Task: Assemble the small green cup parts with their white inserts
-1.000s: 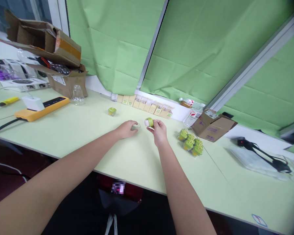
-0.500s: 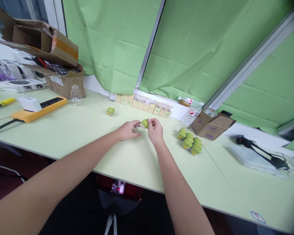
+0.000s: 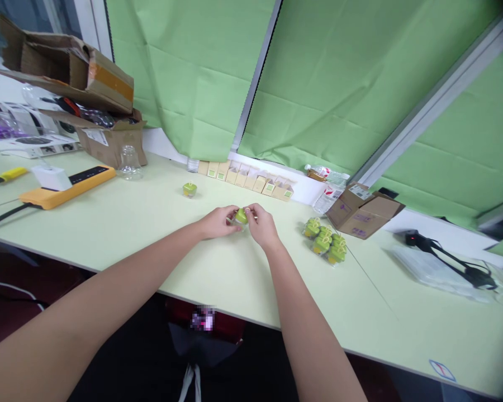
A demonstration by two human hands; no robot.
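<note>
Near the middle of the table, my left hand [image 3: 221,222] is wrapped around a small clear plastic cup [image 3: 240,223], mostly hidden by the fingers. My right hand [image 3: 261,224] pinches a green lid [image 3: 242,215], which sits at the mouth of the cup; whether it is fully seated I cannot tell. A similar green-lidded cup [image 3: 189,190] stands on the table beyond my left hand. To the right of my right hand, several more lidded cups [image 3: 322,243] with yellowish contents and loop handles are grouped together.
A row of small cardboard boxes [image 3: 245,177] lines the back edge. A brown carton [image 3: 362,212] and plastic bottles [image 3: 327,176] stand back right. At left are an orange power strip [image 3: 88,181], a clear jar [image 3: 129,163] and stacked cartons [image 3: 109,84]. Black straps [image 3: 448,259] lie far right.
My right hand has brought the green lid down and left onto the mouth of the clear cup. My left hand has stayed around the cup.
</note>
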